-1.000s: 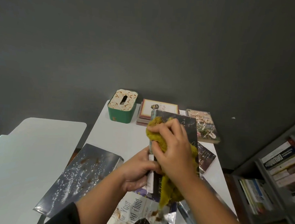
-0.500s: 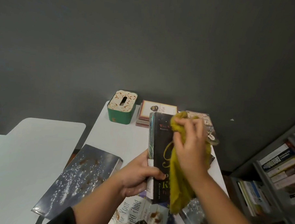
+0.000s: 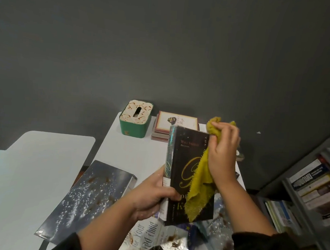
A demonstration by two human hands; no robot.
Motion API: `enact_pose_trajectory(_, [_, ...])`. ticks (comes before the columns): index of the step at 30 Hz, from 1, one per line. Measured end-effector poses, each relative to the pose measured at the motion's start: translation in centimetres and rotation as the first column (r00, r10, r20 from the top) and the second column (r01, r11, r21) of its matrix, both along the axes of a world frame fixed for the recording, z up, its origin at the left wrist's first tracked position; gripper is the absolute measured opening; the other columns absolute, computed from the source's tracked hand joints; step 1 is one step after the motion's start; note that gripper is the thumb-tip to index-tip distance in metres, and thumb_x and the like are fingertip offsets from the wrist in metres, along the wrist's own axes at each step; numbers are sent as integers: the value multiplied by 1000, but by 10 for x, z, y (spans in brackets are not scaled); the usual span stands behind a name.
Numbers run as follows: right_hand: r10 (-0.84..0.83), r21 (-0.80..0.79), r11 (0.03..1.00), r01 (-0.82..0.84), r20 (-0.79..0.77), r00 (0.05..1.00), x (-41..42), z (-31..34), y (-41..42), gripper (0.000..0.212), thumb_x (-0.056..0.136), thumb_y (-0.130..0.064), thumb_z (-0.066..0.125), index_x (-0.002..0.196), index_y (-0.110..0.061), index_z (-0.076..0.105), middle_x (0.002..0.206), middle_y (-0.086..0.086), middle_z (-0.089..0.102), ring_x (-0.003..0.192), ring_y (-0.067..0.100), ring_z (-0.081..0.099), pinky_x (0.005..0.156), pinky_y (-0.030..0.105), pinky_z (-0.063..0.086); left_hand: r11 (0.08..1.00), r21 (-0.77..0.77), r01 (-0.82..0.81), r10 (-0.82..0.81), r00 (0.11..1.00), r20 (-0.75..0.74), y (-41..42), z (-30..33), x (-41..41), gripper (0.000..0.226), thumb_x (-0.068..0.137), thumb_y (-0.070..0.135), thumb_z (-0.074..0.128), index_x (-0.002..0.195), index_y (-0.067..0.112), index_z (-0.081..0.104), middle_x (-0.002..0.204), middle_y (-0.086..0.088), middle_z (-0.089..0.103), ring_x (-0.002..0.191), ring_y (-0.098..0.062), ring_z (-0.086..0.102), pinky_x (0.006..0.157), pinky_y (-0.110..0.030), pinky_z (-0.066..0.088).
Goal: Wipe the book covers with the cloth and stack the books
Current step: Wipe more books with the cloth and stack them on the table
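My left hand (image 3: 151, 197) grips a black hardback book (image 3: 186, 163) by its spine edge and holds it tilted above the white table (image 3: 128, 155). My right hand (image 3: 223, 155) clutches a mustard-yellow cloth (image 3: 201, 187) at the book's upper right corner, and the cloth's loose end hangs down over the cover. A dark starry book (image 3: 87, 199) with brown stains lies flat at the left. A small stack of books (image 3: 176, 125) sits at the back by the wall. More stained books (image 3: 151, 235) lie under my hands.
A green tissue box (image 3: 135, 121) stands at the table's back left. A second pale table (image 3: 25, 175) adjoins on the left. A grey bookshelf (image 3: 309, 187) full of books stands at the right. The dark grey wall closes the back.
My right hand has swept the cloth from the cover's upper left across to its upper right corner, uncovering the gold lettering. The left hand kept its grip on the book.
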State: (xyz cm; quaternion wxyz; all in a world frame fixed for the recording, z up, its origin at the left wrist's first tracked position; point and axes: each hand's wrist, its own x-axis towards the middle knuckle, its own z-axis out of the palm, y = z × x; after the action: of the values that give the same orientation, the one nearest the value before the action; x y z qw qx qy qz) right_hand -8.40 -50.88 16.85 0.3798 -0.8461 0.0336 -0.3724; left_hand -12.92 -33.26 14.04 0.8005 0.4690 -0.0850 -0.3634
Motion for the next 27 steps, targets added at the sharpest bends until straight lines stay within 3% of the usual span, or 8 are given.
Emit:
enact_pose_trajectory(4, [-27,-6,1000,26,-52,998,-15,-22,10,27,86,7,52,111,-3,55,114,2,38,113,21,41,89,-2,24,996,-53,-79,77,996,-34,-1,3,3,61,72,6,69,129,13,48,119,-23,64,106,-35,64,87,-46,55])
enact_pose_trajectory(7, [-6,-45,999,2,-101,995,-32,-37,28,28,87,0,52,114,-6,54,118,-4,35,116,13,36,95,14,33,986,-71,-148,144,987,-65,-1,3,7,66,73,25,74,131,12,46,120,-23,63,105,-34,65,85,-44,56])
enact_pose_trajectory(11, [87,-133,986,-100,-102,991,-60,-43,61,32,88,-23,38,118,-16,48,122,-6,32,114,2,28,91,9,30,955,-136,-264,251,963,-102,-1,6,14,41,87,20,54,126,7,52,110,-21,67,94,-26,69,77,-35,58])
enact_pose_trajectory(15, [192,-207,953,-222,-157,969,-77,-43,81,31,88,-27,33,118,-26,42,125,-9,32,112,1,28,84,9,30,951,-144,-272,259,960,-104,1,9,19,36,87,24,59,118,8,57,100,-16,69,94,-26,68,81,-34,58])
enact_pose_trajectory(18, [261,-167,943,-288,-166,951,-62,-29,72,27,87,-30,32,112,-31,41,121,-13,31,111,1,31,83,7,30,946,-150,-286,271,956,-112,1,13,22,36,86,19,60,120,9,56,100,-17,69,90,-24,69,75,-34,59])
enact_pose_trajectory(21, [217,-103,968,-228,-110,970,-31,-11,49,23,89,-13,45,110,-19,51,120,-5,37,112,13,40,89,-1,27,958,-126,-258,250,965,-76,1,17,20,49,77,7,65,124,10,53,107,-22,67,90,-29,69,74,-39,59])
enact_pose_trajectory(23, [136,-51,989,-142,-111,984,-9,0,31,22,88,1,51,107,-9,55,118,2,39,114,22,43,84,-7,22,970,-103,-219,213,974,-72,2,17,16,51,73,4,64,123,10,53,110,-24,67,91,-31,69,78,-42,59])
enact_pose_trajectory(27, [1,43,999,4,-118,993,17,8,6,21,89,2,50,108,-6,55,122,7,41,120,25,38,78,-9,19,990,-71,-119,115,992,-58,2,13,4,53,72,0,64,122,10,50,114,-26,65,95,-34,67,81,-45,57])
